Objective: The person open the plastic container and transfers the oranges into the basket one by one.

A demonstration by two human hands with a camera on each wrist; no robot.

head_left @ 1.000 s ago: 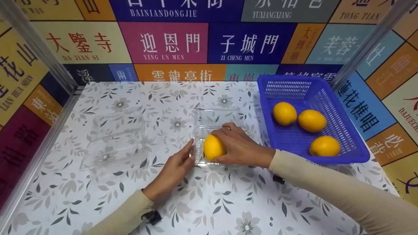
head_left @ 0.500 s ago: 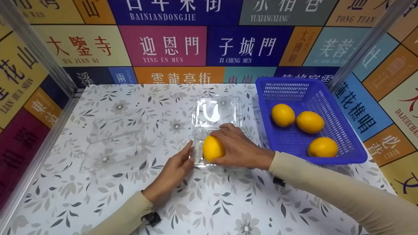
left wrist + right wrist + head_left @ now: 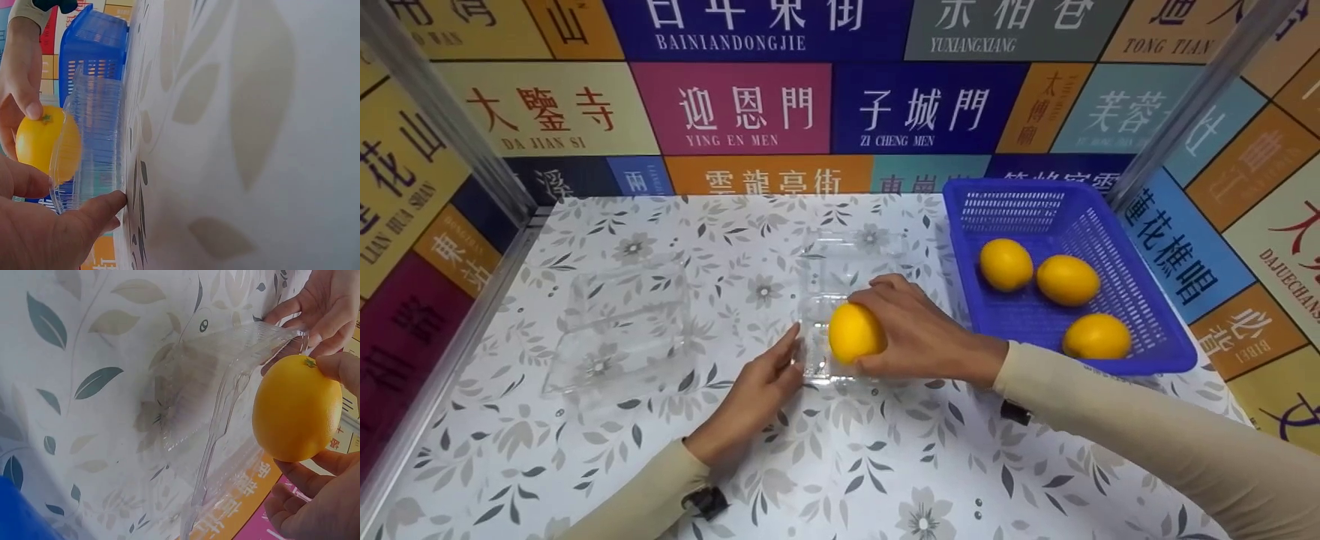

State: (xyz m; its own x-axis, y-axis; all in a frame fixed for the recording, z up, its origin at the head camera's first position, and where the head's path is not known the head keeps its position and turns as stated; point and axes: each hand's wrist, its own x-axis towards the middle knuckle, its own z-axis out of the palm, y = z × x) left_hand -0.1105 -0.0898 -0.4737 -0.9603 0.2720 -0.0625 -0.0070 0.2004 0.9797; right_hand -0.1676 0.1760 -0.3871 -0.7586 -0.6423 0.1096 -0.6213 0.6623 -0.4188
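Note:
My right hand (image 3: 919, 330) grips an orange (image 3: 855, 334) between thumb and fingers. The fruit is held above the near half of an open clear plastic clamshell box (image 3: 819, 367), apart from its floor in the right wrist view. Beside the box's left edge, my left hand (image 3: 761, 386) touches it with fairly straight fingers. In the left wrist view its thumb or a finger meets the rim, and another fingertip lies low at the base of the box (image 3: 101, 140). The green stem mark of the orange (image 3: 295, 408) shows in the right wrist view.
A blue perforated basket (image 3: 1012, 330) at the right holds more oranges (image 3: 1068, 280). Another open clear clamshell box (image 3: 615, 330) lies on the left of the flower-patterned table (image 3: 735, 255). Printed panels (image 3: 735, 105) and metal posts stand around the table.
My right hand, still holding the orange, has lifted slightly and shifted a little right. The box lid behind has tilted and swung back. My left hand stays almost in place.

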